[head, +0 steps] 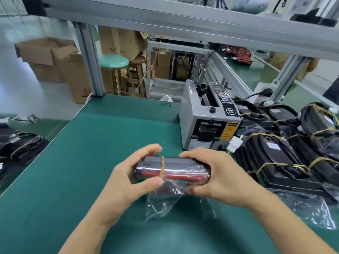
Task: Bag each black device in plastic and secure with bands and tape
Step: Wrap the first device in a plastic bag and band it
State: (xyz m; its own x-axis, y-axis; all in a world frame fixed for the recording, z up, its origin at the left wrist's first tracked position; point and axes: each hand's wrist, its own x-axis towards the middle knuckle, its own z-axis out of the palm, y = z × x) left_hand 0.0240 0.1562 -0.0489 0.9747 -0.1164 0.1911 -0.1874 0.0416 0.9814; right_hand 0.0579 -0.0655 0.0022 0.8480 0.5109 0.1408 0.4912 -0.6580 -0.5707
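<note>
Device (172, 168), bagged (165, 200), one band (162, 166) round it, held above mat (91, 143). Left hand (128, 180) grips its left end, right hand (216, 176) curls round right end.

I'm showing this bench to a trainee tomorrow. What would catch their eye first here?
Front and centre, the left hand and right hand grip a bagged black device with one yellow rubber band around it, loose plastic hanging below. Behind it on the green mat stands a grey tape dispenser. A heap of banded devices fills the right side.
</note>
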